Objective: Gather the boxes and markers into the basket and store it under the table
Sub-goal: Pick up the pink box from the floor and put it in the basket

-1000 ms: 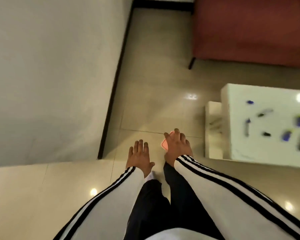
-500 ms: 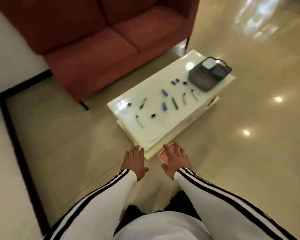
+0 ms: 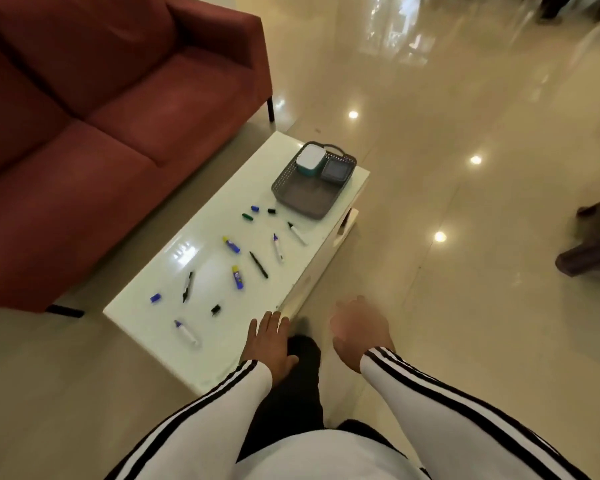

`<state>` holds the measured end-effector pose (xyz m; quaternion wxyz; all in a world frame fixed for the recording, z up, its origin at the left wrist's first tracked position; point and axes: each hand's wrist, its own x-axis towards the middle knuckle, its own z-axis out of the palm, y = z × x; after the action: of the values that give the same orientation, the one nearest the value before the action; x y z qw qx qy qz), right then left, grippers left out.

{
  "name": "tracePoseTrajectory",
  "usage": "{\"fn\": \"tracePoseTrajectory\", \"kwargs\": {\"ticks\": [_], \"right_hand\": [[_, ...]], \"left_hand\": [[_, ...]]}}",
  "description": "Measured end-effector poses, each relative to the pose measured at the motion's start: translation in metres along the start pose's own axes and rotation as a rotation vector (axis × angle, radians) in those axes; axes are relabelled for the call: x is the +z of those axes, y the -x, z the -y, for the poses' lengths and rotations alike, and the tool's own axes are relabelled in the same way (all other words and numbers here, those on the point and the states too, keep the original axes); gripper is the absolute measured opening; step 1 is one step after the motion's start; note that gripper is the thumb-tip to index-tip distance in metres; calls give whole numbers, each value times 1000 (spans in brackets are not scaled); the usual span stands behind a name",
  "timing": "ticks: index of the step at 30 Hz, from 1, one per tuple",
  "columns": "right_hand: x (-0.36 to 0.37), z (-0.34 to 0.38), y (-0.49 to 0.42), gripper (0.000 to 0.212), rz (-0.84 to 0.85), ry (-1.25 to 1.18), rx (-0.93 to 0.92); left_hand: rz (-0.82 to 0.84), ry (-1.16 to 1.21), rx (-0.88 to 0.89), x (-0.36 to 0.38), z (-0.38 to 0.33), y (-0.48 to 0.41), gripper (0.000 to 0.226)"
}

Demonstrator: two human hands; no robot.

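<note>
A grey basket (image 3: 293,197) stands at the far end of the low white table (image 3: 222,334). Inside it sit a white-lidded teal box (image 3: 310,160) and a dark grey box (image 3: 336,170). Several markers and loose caps lie scattered on the tabletop, among them a black pen (image 3: 258,265), a blue marker (image 3: 237,277) and a white marker (image 3: 186,332). My left hand (image 3: 269,342) hovers with straight fingers over the table's near right corner. My right hand (image 3: 359,329) hangs relaxed over the floor, right of the table. Neither holds anything.
A red sofa (image 3: 94,133) stands left of the table, close along its long side. Glossy beige floor spreads to the right. A dark stool or chair (image 3: 593,249) sits at the right edge. A lower shelf (image 3: 345,226) shows under the table's far end.
The view has swung from the wall and floor to the table, which is now closer. Both hands have moved apart, and the pink thing seen under my right hand is gone from view.
</note>
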<state>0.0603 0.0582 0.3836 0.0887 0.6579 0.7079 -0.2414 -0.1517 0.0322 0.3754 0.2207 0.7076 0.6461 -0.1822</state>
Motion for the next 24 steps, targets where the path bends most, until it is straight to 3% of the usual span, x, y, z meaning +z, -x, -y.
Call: {"fn": "tracePoseTrajectory", "kwargs": {"ticks": [6, 12, 18, 24], "right_hand": [[-67, -22, -141, 79, 65, 33, 26], [-154, -9, -268, 81, 50, 81, -37], [-205, 8, -378, 79, 89, 129, -139], [-234, 23, -478, 75, 210, 235, -304]], "left_hand": [[18, 72, 27, -58, -3, -154, 82], [-75, 111, 51, -156, 8, -268, 78], [-123, 171, -57, -215, 26, -353, 81], [-74, 335, -295, -213, 30, -397, 82]]}}
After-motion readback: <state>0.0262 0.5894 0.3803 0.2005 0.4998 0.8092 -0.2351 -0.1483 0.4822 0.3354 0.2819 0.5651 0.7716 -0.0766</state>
